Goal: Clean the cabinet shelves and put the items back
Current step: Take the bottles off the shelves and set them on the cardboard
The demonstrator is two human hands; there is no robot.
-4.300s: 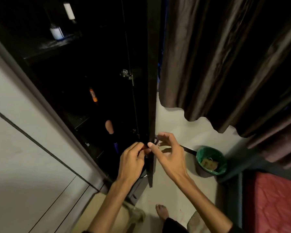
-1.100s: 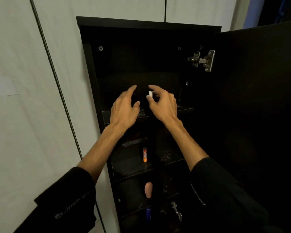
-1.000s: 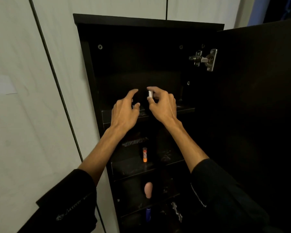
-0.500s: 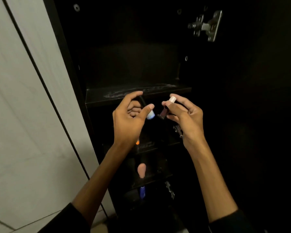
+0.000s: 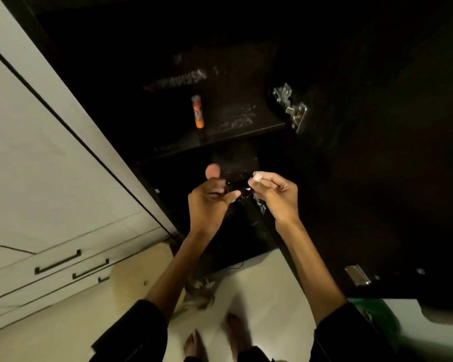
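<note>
From the head view, the left hand [image 5: 209, 202] and right hand [image 5: 275, 194] each pinch 1 small dark bottle [image 5: 242, 190] in curled fingers, clear of the cabinet shelf [image 5: 220, 137], probably freeing it for wiping, while 1 orange tube [image 5: 197, 111] stands there.

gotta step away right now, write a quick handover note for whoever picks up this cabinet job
Left hand: grips a small dark item; what it is cannot be told.
Right hand: pinches a small dark bottle with a white cap.
Both are held in front of the open cabinet, below the middle shelf.
On that shelf: an orange tube stands upright; dusty smears show on the surface.
Done: two small items are in hand, off the shelves.
Left: take out the orange tube, wipe the shelves, then put everything back.
</note>
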